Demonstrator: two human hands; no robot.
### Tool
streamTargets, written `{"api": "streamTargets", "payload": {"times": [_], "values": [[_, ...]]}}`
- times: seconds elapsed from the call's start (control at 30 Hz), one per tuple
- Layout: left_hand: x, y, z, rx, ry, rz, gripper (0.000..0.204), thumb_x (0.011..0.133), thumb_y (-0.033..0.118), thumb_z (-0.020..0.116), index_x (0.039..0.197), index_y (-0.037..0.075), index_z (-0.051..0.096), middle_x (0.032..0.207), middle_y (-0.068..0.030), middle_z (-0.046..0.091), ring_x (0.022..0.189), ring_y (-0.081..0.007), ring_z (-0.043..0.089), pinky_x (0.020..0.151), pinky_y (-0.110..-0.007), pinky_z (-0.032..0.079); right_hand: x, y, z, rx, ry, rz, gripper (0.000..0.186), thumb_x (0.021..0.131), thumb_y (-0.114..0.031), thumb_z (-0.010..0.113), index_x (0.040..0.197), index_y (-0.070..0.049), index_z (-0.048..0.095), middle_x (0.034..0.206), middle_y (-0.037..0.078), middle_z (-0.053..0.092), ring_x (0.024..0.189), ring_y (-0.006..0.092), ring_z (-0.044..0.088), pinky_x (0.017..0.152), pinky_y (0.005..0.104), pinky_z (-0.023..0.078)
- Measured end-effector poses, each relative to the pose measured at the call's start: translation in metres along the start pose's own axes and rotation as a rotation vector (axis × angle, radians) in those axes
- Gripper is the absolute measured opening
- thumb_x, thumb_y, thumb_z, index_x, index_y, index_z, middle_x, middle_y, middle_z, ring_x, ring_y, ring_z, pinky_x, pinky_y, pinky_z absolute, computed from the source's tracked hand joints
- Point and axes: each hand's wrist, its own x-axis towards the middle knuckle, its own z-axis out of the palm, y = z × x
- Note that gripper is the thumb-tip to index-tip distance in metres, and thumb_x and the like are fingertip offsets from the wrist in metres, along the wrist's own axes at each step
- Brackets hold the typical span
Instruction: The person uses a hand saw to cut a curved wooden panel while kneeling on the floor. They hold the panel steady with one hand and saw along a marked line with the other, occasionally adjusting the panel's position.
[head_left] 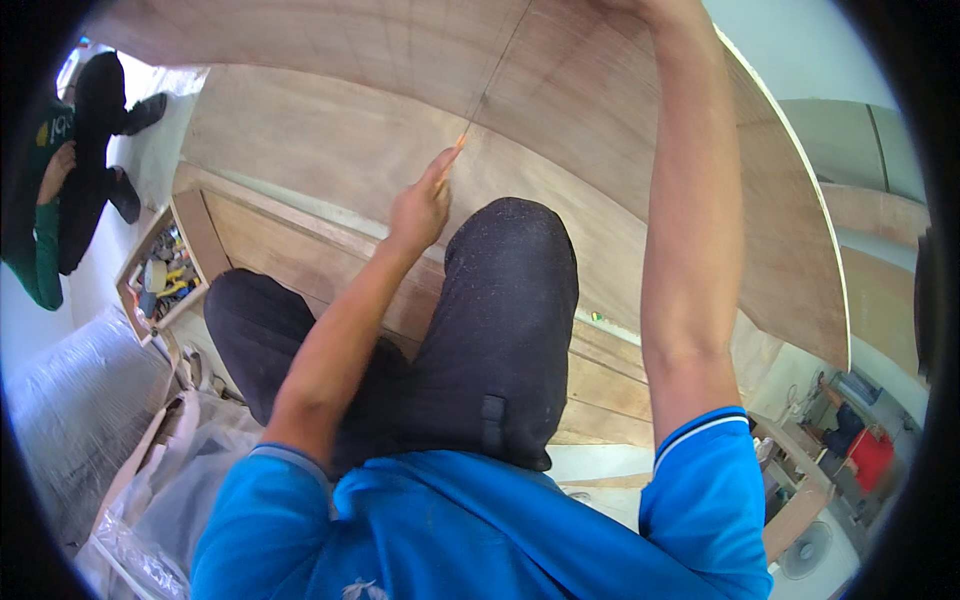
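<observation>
In my left hand point(424, 208) is a thin orange tool point(460, 142), gripped in closed fingers; whether it is a pencil or a cutter I cannot tell. Its tip is by the near edge of a large brown plywood sheet point(590, 110), where a thin dark line running up the sheet ends. My right arm stretches up over the sheet. At the top edge of the picture my right hand point(655, 10) is mostly cut off and its fingers are hidden. Below the raised sheet lies a paler wood board point(300, 120), near my bent knee.
A wooden box frame point(190, 225) at the left holds several hand tools point(168, 278). Plastic-wrapped goods point(80, 400) stand at lower left. One person point(60, 170) is at far left, another in red point(872, 458) at far right. A white fan point(806, 550) is at lower right.
</observation>
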Motion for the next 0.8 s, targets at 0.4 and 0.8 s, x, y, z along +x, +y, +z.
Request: {"api": "streamTargets", "payload": {"times": [0.4, 0.8], "values": [[-0.101, 0.071, -0.072, 0.01, 0.027, 0.215, 0.07, 0.098, 0.002, 0.058, 0.162, 0.026, 0.046, 0.118, -0.0302, 0.071, 0.107, -0.0516, 0.068, 0.091, -0.056, 0.055, 0.002, 0.032, 0.02, -0.098, 0.084, 0.009, 0.069, 0.087, -0.046, 0.084, 0.139, -0.003, 0.068, 0.138, 0.02, 0.071, 0.131, 0.0364, 0.065, 0.109, 0.0465, 0.053], [-0.088, 0.081, -0.065, 0.033, -0.037, 0.045, 0.069, 0.097, 0.003, 0.06, 0.161, 0.025, 0.048, 0.128, -0.0258, 0.072, 0.111, -0.0495, 0.069, 0.093, -0.053, 0.058, 0.012, 0.037, 0.03, -0.127, 0.102, -0.017, 0.066, 0.086, -0.049, 0.084, 0.135, -0.006, 0.071, 0.134, 0.017, 0.073, 0.126, 0.0356, 0.068, 0.103, 0.047, 0.055]]}}
